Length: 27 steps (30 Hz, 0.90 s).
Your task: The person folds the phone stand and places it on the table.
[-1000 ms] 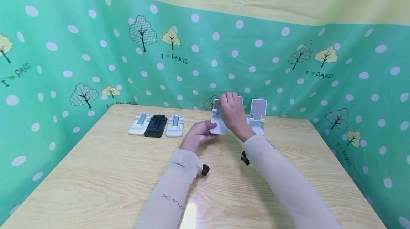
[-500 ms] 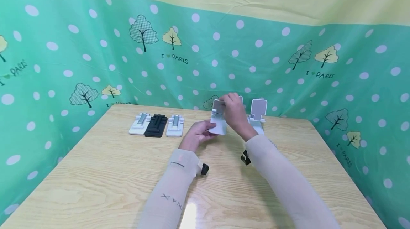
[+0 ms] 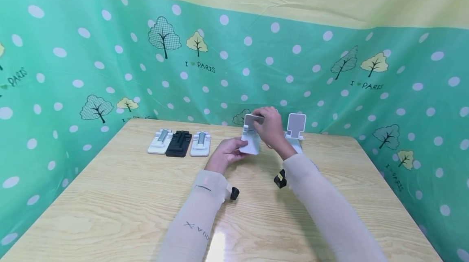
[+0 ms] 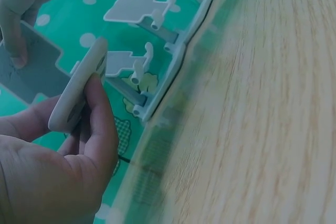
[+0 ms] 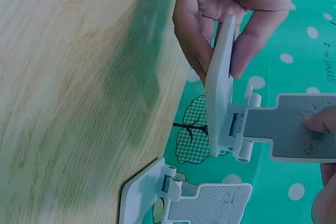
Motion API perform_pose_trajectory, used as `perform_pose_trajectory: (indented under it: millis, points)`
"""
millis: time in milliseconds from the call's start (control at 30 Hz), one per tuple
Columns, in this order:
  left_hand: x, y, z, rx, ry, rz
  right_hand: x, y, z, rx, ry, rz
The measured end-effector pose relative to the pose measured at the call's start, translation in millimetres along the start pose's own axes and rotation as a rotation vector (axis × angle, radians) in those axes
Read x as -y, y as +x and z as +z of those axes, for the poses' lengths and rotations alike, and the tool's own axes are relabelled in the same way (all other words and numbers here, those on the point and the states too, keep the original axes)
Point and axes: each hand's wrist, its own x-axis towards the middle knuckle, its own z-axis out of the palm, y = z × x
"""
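My left hand (image 3: pixel 228 154) grips the base of a white folding phone stand (image 3: pixel 250 144), lifted off the tabletop. Thumb and fingers pinch that base (image 5: pixel 218 90) from both faces in the right wrist view. With my right hand (image 3: pixel 272 127) I pinch the stand's grey-padded upper plate (image 5: pixel 289 127), thumb on the pad. The plate is swung out from the base, and the hinge arm (image 5: pixel 237 124) shows between them. Just right of my right hand stands an unfolded white phone stand (image 3: pixel 296 125); another unfolded one (image 4: pixel 126 64) is mostly hidden behind that hand in the head view.
Folded phone stands lie in a row at the back left of the wooden table (image 3: pixel 110 197): a white one (image 3: pixel 157 148), a black one (image 3: pixel 178 144) and another white one (image 3: pixel 200 151). A green dotted curtain (image 3: pixel 234 70) hangs right behind the table's far edge.
My right hand has shifted slightly right and turned, with the upper plate tilting in its pinch and more of its grey pad showing. The left hand keeps its grip on the base, nearly still.
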Motion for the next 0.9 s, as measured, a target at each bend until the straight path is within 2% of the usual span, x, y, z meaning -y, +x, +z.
perform_pose_trajectory:
  millis: [233,733,900]
  points:
    - [0.1,1.8,-0.4,-0.004,-0.004,-0.001,1.1,0.0,-1.3,-0.009,0.006,-0.001]
    - [-0.1,-0.9,0.0,-0.021,0.031,0.018,4.7,-5.8,-1.1,-0.023,-0.014,-0.068]
    - [0.7,1.4,0.3,-0.016,-0.008,0.009,1.7,-8.1,2.8,-0.038,-0.025,-0.084]
